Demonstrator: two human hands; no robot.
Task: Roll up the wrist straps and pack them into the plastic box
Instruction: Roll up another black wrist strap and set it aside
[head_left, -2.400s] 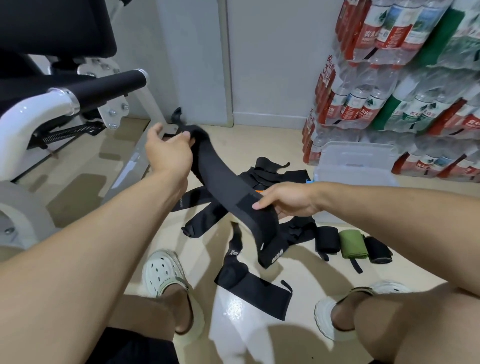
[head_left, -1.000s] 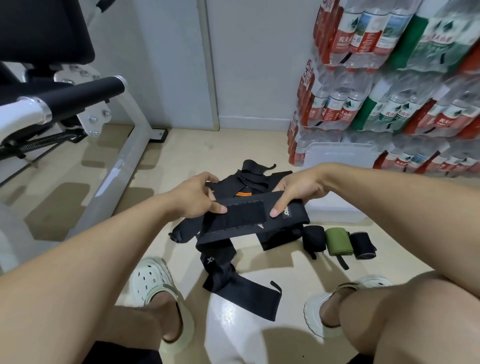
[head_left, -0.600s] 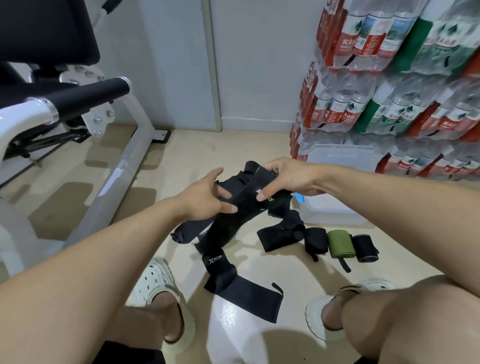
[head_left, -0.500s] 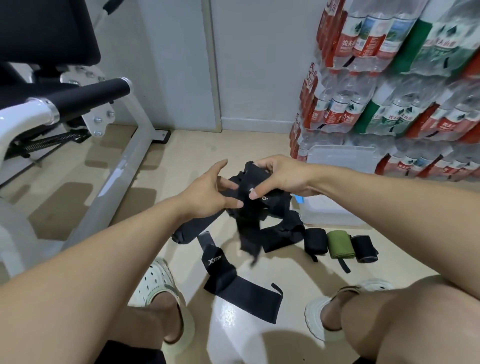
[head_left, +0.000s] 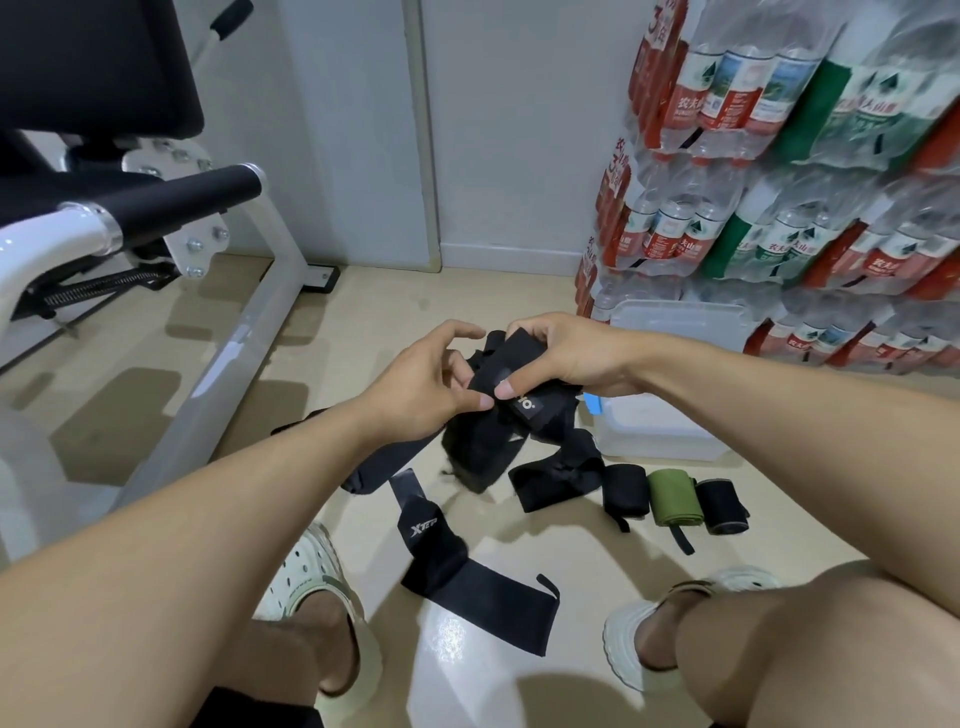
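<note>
Holding a black wrist strap (head_left: 511, 387) up above the floor, the left hand (head_left: 431, 379) and right hand (head_left: 566, 353) meet at its bunched upper end. The right hand's fingers curl over the top of the strap and its thumb presses the front, just above a small white logo. The left hand pinches the same strap from the other side, thumb tip almost touching the right thumb. The strap's loose end (head_left: 478, 452) hangs down, blurred.

Below the hands, more unrolled black straps (head_left: 558, 470) lie tangled on the floor. One long strap (head_left: 467, 571), printed with white letters, stretches flat between the two feet. To the right, three rolled straps sit side by side: a black roll (head_left: 626, 491), a green roll (head_left: 674, 496) and another black roll (head_left: 723, 506). Just behind them stands the clear plastic box (head_left: 654, 431), partly hidden by the right forearm; its lid (head_left: 680, 322) appears to lean against the water packs.

Shrink-wrapped packs of bottled water (head_left: 779, 171) are stacked high on the right. A white exercise machine (head_left: 171, 218) with a black padded handle fills the left side. The floor (head_left: 363, 312) is glossy beige tile, meeting a pale grey wall (head_left: 519, 130). White perforated clogs (head_left: 306, 582) are on both feet, and bare knees frame the bottom edge.
</note>
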